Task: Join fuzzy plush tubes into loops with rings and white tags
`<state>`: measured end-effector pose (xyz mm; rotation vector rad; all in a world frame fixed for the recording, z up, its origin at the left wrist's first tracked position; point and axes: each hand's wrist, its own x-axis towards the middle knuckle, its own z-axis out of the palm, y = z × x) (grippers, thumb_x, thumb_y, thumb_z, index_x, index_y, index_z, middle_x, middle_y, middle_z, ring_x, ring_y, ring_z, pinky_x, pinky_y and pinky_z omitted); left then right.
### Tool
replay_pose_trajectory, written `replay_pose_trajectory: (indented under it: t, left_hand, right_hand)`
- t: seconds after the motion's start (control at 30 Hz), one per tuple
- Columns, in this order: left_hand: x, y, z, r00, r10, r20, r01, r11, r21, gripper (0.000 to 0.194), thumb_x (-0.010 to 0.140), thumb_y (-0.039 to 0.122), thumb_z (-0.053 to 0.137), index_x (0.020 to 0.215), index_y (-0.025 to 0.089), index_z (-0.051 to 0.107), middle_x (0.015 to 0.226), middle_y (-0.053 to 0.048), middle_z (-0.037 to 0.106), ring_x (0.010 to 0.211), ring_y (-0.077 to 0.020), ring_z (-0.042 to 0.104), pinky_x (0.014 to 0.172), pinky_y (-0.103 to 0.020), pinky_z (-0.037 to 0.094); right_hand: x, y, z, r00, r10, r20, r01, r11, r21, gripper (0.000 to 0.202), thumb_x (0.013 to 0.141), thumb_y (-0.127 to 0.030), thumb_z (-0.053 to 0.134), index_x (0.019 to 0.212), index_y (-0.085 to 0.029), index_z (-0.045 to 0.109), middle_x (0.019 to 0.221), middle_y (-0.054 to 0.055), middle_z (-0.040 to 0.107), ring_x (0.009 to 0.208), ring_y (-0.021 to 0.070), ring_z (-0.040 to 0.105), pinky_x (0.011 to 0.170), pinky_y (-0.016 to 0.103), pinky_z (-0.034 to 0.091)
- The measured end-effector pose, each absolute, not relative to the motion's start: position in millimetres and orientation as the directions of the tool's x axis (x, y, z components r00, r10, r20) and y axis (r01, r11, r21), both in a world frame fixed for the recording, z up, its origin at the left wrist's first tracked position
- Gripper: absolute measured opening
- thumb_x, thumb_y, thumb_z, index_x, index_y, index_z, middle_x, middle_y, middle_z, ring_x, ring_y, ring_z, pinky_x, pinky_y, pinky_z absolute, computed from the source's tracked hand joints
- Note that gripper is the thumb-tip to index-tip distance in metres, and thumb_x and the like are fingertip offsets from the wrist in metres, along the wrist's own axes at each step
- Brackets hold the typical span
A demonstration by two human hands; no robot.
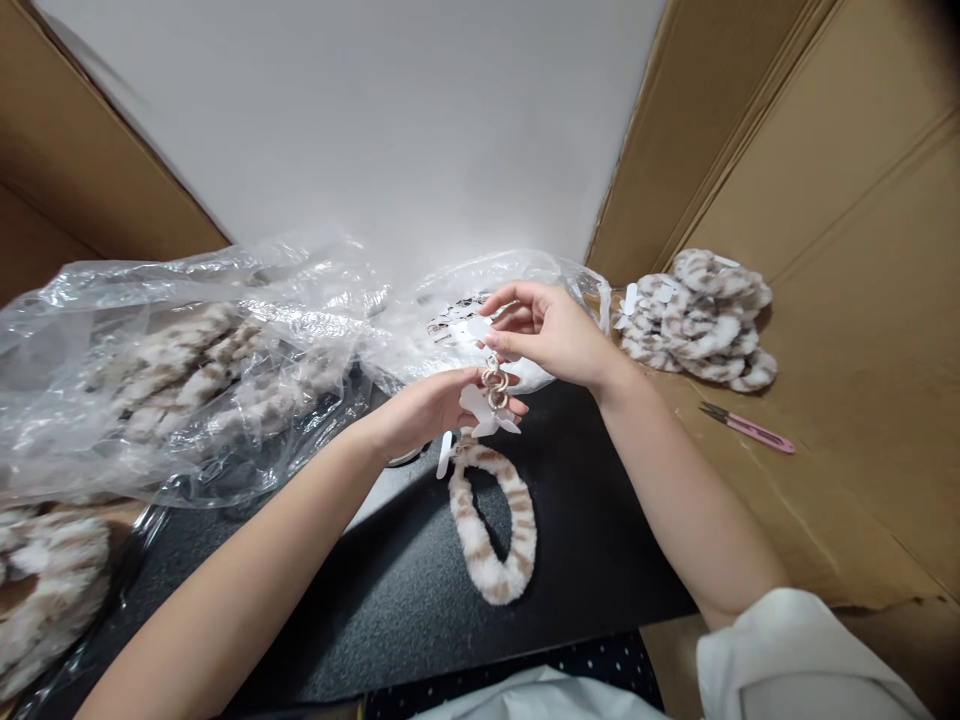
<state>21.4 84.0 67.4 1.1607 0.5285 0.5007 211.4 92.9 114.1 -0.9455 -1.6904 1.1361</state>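
Observation:
My right hand (551,330) pinches a small white tab (478,328) between thumb and fingers. Several light-coloured rings (495,382), linked in a short chain, hang just below it. My left hand (439,405) is closed around these rings, its fingers partly behind them. White petal-like pieces (489,412) dangle at its fingertips. Below, a fluffy white-and-tan striped loop strap (495,560) lies on the black table (592,500), with a narrow white tag (445,455) at its top. Whether the rings join the loop is hidden by my left hand.
A clear plastic bag (315,285) of fluffy straps covers the left side. Another clear bag (525,265) with small metal-and-white parts sits behind my hands. On cardboard at right are piled straps (697,325) and pink-handled snips (757,433). More fluffy straps (60,570) lie lower left.

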Motion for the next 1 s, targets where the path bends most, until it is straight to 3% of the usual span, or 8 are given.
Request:
replay_pose_trajectory:
  t: [0.13, 0.37, 0.53, 0.63, 0.77, 1.0]
  left_hand:
    - [25, 80, 67, 0.849, 0.52, -0.089, -0.184, 0.451, 0.873, 0.055, 0.09, 0.057, 0.047, 0.124, 0.015, 0.061, 0.114, -0.013, 0.072, 0.104, -0.0297, 0.067, 0.091, -0.04, 0.047]
    - [29, 81, 56, 0.855, 0.508, -0.101, -0.244, 0.567, 0.787, 0.037, 0.091, 0.025, 0.048, 0.125, 0.013, 0.058, 0.122, -0.015, 0.068, 0.109, -0.031, 0.067, 0.091, -0.042, 0.051]
    - [29, 82, 58, 0.84, 0.524, -0.14, -0.265, 0.622, 0.737, 0.042, 0.095, 0.037, 0.041, 0.124, 0.012, 0.058, 0.118, -0.016, 0.07, 0.105, -0.031, 0.068, 0.09, -0.044, 0.053]
    - [30, 80, 61, 0.809, 0.564, -0.163, -0.262, 0.596, 0.759, 0.042, 0.093, 0.04, 0.048, 0.124, 0.014, 0.059, 0.116, -0.015, 0.071, 0.103, -0.0292, 0.068, 0.086, -0.042, 0.055]
    - [32, 78, 59, 0.718, 0.649, -0.251, -0.189, 0.529, 0.827, 0.035, 0.085, 0.019, 0.061, 0.12, 0.019, 0.062, 0.124, -0.012, 0.067, 0.105, -0.0263, 0.067, 0.084, -0.039, 0.056]
    - [30, 78, 57, 0.614, 0.768, -0.182, -0.073, 0.285, 0.956, 0.038, 0.073, 0.024, 0.077, 0.11, 0.021, 0.069, 0.131, -0.01, 0.064, 0.126, -0.0304, 0.055, 0.106, -0.046, 0.041]
  right_hand:
    - [210, 92, 114, -0.289, 0.926, 0.244, 0.152, 0.296, -0.943, 0.021, 0.072, -0.005, 0.066, 0.087, -0.017, 0.06, 0.066, -0.003, 0.063, 0.061, 0.0116, 0.063, 0.056, 0.024, 0.053]
    - [213, 99, 107, -0.246, 0.941, 0.234, 0.194, 0.285, -0.939, 0.02, 0.071, -0.005, 0.065, 0.086, -0.017, 0.06, 0.063, -0.003, 0.063, 0.057, 0.0116, 0.064, 0.055, 0.024, 0.052]
    - [218, 103, 105, -0.251, 0.951, 0.18, 0.194, 0.231, -0.953, 0.02, 0.072, -0.006, 0.065, 0.088, -0.016, 0.06, 0.065, -0.003, 0.062, 0.054, 0.0113, 0.063, 0.051, 0.023, 0.052]
    - [221, 102, 108, -0.313, 0.941, 0.125, 0.181, 0.188, -0.965, 0.021, 0.072, -0.005, 0.065, 0.09, -0.016, 0.06, 0.065, -0.003, 0.061, 0.053, 0.0114, 0.062, 0.05, 0.024, 0.052]
    - [222, 99, 113, -0.36, 0.918, 0.168, 0.151, 0.235, -0.96, 0.022, 0.072, -0.005, 0.067, 0.09, -0.015, 0.06, 0.068, -0.002, 0.061, 0.055, 0.0094, 0.06, 0.053, 0.023, 0.051]
    - [226, 90, 126, -0.311, 0.9, 0.304, 0.141, 0.36, -0.922, 0.019, 0.074, -0.015, 0.07, 0.09, -0.016, 0.06, 0.073, -0.002, 0.062, 0.064, 0.0096, 0.06, 0.059, 0.023, 0.052]
